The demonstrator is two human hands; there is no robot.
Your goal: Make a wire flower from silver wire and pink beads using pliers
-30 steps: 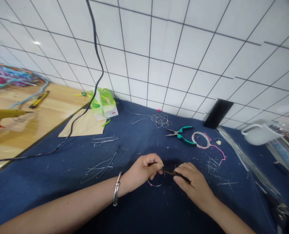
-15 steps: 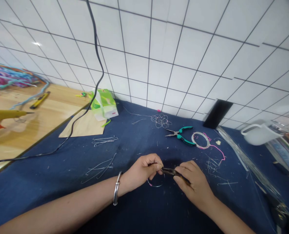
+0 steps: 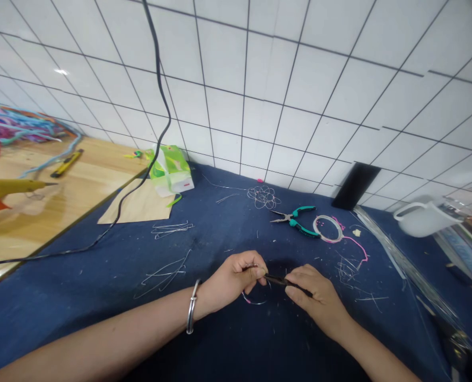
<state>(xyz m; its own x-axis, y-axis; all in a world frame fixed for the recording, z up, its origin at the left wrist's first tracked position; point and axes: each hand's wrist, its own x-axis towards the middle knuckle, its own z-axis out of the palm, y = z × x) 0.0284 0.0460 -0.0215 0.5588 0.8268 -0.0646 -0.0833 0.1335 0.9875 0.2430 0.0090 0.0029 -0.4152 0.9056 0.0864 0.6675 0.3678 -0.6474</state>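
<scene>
My left hand (image 3: 241,273) pinches a ring of thin wire (image 3: 255,303), which hangs below the fingers and carries a small pink bit at its left side. Wrapped round a pair of dark pliers (image 3: 277,279) is my right hand (image 3: 313,292). The plier jaws point left and meet the wire at my left fingertips; the exact spot is hidden by the thumb. Beyond my hands lie teal-handled pliers (image 3: 295,218) with parted jaws and a flower-shaped wire piece (image 3: 263,197).
Bent wires (image 3: 166,273) lie to the left, and wire scraps (image 3: 349,270) to the right near a white ring-shaped spool (image 3: 328,229). A black cable (image 3: 120,204) crosses the left side. A yellow glue gun (image 3: 8,191), green packet (image 3: 171,168), black phone-like slab (image 3: 355,185) and white mug (image 3: 422,217) stand around.
The pliers have turned in my right hand, so their jaws now show edge-on. My left hand keeps its pinch on the wire ring, almost in place.
</scene>
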